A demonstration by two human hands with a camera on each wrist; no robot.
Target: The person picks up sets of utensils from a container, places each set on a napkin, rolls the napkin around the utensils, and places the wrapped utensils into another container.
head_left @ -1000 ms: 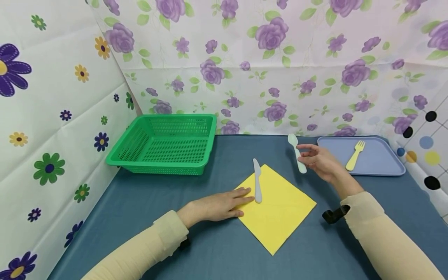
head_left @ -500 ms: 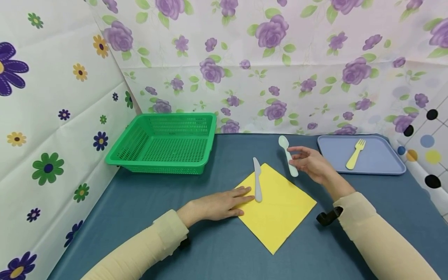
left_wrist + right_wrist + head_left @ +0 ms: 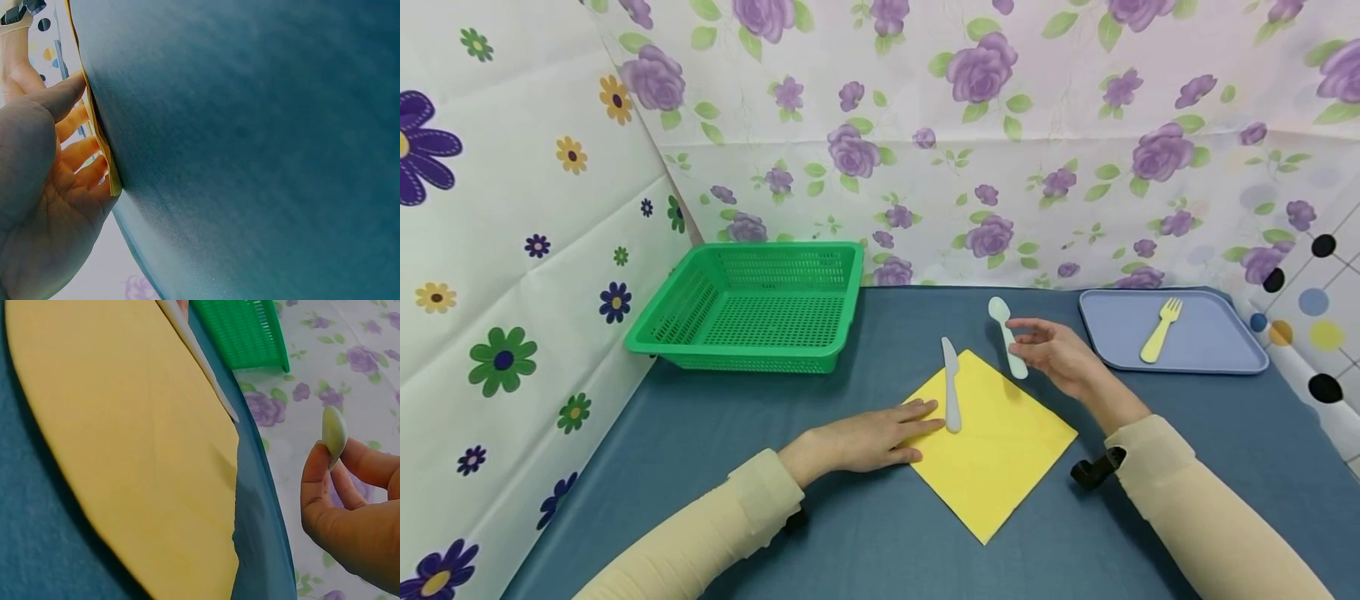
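Note:
A yellow napkin [image 3: 992, 450] lies cornerwise on the blue tablecloth. Across its upper left part lies a pale grey plastic knife [image 3: 952, 392], blade pointing away from the person. My left hand [image 3: 865, 437] rests on the napkin's left corner, fingers spread, fingertips right beside the knife handle. In the left wrist view the thumb and fingers of that hand [image 3: 56, 156] sit along the napkin's edge. Between thumb and fingers my right hand [image 3: 1056, 357] pinches a pale green plastic spoon [image 3: 1000, 310], bowl up and away, just past the napkin's upper right edge. The right wrist view shows the spoon [image 3: 335, 431] end-on above the cloth.
A green perforated basket [image 3: 760, 360] stands at the back left. At the back right, a blue-grey tray [image 3: 1217, 346] holds a yellow plastic fork [image 3: 1161, 331]. Flowered cloth [image 3: 887, 192] hangs behind the table, with another printed sheet on the left.
My right hand has moved left with the spoon, from near the tray toward the napkin's top corner. The left hand, napkin and knife have stayed put.

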